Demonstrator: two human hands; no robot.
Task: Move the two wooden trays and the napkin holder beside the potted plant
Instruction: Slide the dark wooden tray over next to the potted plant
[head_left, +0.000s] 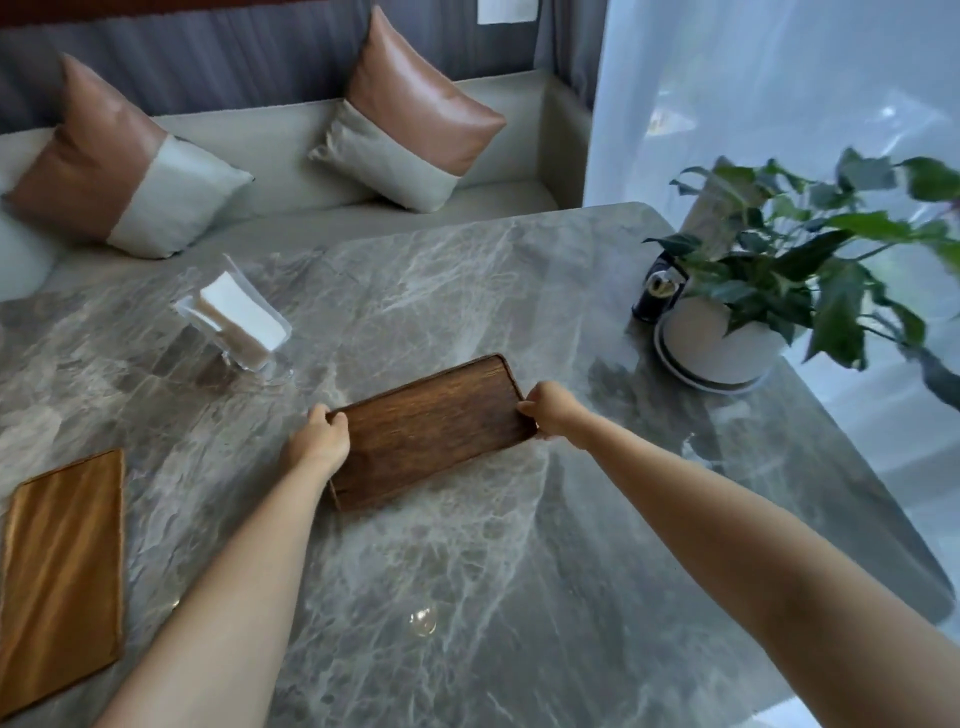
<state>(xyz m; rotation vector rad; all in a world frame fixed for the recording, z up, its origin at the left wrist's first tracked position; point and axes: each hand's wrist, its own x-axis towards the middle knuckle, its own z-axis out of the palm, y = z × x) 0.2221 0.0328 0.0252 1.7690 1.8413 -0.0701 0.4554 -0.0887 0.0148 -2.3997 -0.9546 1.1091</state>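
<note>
A dark wooden tray (431, 428) is held over the middle of the grey marble table (519, 545). My left hand (319, 441) grips its left short edge and my right hand (550, 410) grips its right short edge. A lighter, orange-brown wooden tray (60, 577) lies flat at the table's left edge. A clear napkin holder (236, 322) with white napkins stands behind and to the left of the dark tray. The potted plant (722, 338), in a white pot on a saucer, stands at the table's far right.
A small dark object (657, 296) stands against the pot's left side. Behind the table runs a bench with two tan-and-grey cushions (405, 114). A sheer white curtain (753, 93) hangs at the right, past the table's edge.
</note>
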